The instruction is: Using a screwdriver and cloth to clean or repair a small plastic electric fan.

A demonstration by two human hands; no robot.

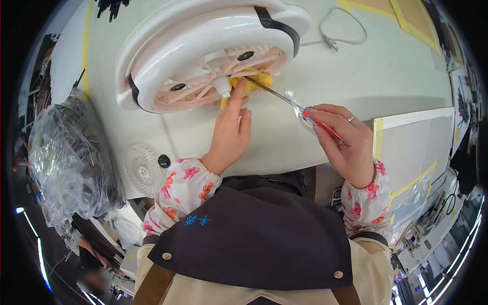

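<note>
A large white ring-shaped housing [173, 56] with a spoked inner frame and black clips leans tilted at the top of the table. A white hub [221, 86] sticks out from its middle. My right hand [346, 140] grips the red-and-clear handle of a screwdriver [325, 126], whose long shaft runs up-left to the spokes beside the hub. My left hand [229, 132] reaches up with its index finger stretched to the spot by the screwdriver's tip; its thumb stands apart. Behind the spokes lies a crumpled yellow cloth [260, 80]. The exact contact of the tip is hidden.
A small round white fan [143, 169] and a black knob [163, 161] are at the table's near left. A clear plastic bag [71, 157] bulges at the left edge. A grey cord with a plug [331, 43] lies at the back, and a pale board [417, 137] at right.
</note>
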